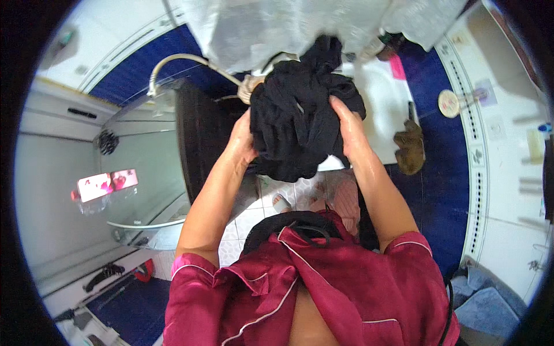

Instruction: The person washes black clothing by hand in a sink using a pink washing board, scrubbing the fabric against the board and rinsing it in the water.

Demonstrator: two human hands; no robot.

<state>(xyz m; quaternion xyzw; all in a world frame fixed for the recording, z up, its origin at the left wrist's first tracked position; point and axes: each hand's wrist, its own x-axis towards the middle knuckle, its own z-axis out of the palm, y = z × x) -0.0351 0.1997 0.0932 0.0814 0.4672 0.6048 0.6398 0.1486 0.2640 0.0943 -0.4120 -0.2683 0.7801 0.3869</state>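
A bundled black cloth or garment [298,116] is held up in front of me between both hands. My left hand [243,137] grips its left side, with the fingers partly hidden by the fabric. On the right side, my right hand [347,125] presses with its thumb on top, the other fingers being mostly covered. Part of the fabric rises in a blurred fold at the top. Beyond and beneath the bundle lies a white washbasin [381,99], largely covered by the cloth.
Left of the bundle, a pale hose [181,56] arches over a glass shower enclosure [143,173] that holds a lit phone [108,185]. A brown cloth [409,149] hangs at the basin's right edge. Blue towels [487,309] lie at lower right. White patterned floor tiles [231,251] show below.
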